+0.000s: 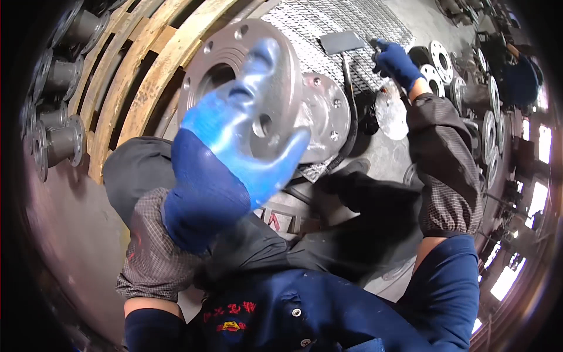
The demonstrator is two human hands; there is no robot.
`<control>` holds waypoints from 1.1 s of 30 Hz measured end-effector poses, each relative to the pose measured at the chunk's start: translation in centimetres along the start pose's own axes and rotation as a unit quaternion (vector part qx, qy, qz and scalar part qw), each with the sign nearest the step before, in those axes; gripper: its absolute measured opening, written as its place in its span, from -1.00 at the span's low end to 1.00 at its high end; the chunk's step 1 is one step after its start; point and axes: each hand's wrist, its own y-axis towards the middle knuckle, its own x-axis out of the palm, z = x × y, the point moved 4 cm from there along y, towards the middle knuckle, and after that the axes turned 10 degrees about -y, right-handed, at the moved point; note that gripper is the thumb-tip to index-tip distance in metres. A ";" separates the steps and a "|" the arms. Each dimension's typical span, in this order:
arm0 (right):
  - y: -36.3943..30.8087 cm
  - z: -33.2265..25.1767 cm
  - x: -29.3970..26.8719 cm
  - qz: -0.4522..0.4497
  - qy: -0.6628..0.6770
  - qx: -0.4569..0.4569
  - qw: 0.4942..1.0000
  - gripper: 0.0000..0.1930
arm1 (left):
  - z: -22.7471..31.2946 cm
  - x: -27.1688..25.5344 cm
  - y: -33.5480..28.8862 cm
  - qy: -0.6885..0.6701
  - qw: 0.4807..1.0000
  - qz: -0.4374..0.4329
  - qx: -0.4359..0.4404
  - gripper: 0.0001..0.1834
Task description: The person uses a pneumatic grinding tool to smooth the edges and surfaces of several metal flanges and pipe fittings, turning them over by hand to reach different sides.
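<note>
My left hand (234, 138), in a blue coated glove, is in front of a large grey flanged pipe piece (290, 70). Its index finger and thumb are spread apart, with one bolt hole of the flange showing between them; whether the glove touches the metal I cannot tell. A second, smaller flange (334, 108) of the piece faces up to the right. Farther right, my right hand (400, 64), in a dark blue glove, reaches over a metal mesh sheet (346, 14), fingers apart and slightly bent, nothing visible in them. Nearest to it are a grey rectangular block (342, 42) on a black handle-like strip and a pale round plate (391, 111).
A wooden pallet (149, 76) stands at the left, beyond it several dark flanged pipe pieces (58, 141). More flanges (440, 61) and pipe pieces crowd the right. Another person (522, 79) is at the far right. My bent legs (352, 240) flank the near floor.
</note>
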 end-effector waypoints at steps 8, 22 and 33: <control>-16.6 7.7 -7.6 0.274 -0.154 -0.196 0.929 -0.58 | 1.8 2.5 0.8 -0.076 0.986 0.031 -0.147 -0.33; -28.0 24.4 18.9 0.099 0.109 0.100 0.984 -0.56 | 0.7 1.8 1.0 -0.025 0.994 0.041 -0.094 -0.29; -28.5 24.4 22.2 0.089 0.167 0.129 0.973 -0.56 | -1.6 0.5 0.6 -0.191 0.949 0.120 -0.218 -0.30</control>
